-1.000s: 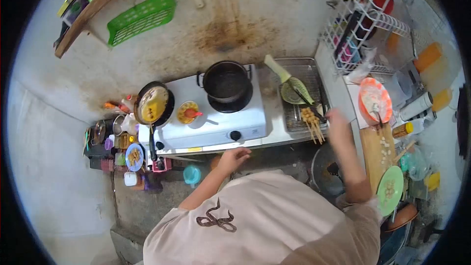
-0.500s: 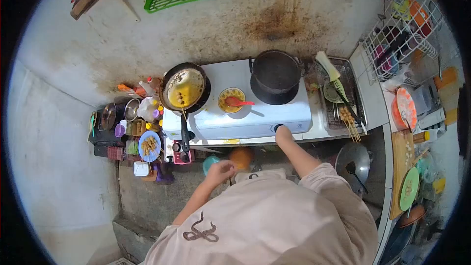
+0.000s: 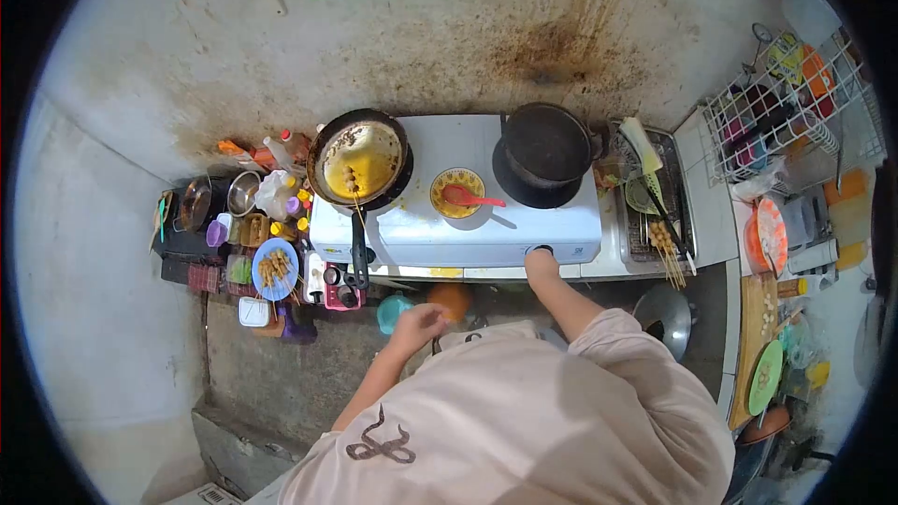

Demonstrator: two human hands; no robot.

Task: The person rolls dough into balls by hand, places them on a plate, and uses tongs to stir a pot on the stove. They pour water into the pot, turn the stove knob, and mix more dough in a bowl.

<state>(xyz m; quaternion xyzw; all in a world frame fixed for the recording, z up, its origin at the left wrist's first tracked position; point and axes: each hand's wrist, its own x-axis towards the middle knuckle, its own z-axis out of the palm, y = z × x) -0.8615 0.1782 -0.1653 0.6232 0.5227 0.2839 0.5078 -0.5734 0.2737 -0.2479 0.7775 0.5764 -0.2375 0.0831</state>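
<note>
My right hand (image 3: pixel 541 260) is at the right knob of the white stove (image 3: pixel 421 234), its fingers closed on the dark knob. My left hand (image 3: pixel 423 325) hangs in front of the stove, fingers curled together; whether anything is between them cannot be made out. On the left burner a frying pan (image 3: pixel 329 164) holds yellow liquid, with a skewer (image 3: pixel 352 182) lying in it. A dark pot (image 3: pixel 547 145) stands on the right burner. Between them sits a patterned bowl (image 3: pixel 449 180) with a red spoon (image 3: pixel 472 197).
At the left, a blue plate (image 3: pixel 276 266) of skewers stands among jars and containers. A tray (image 3: pixel 645 224) with more skewers is right of the stove. Farther right are a wire rack (image 3: pixel 781 112), an orange basin (image 3: pixel 767 236) and a green plate (image 3: pixel 766 377).
The view has shifted, so the stove and pans sit slightly farther right. My right hand stays at the knob, and my left hand keeps nearly the same place and pose.
</note>
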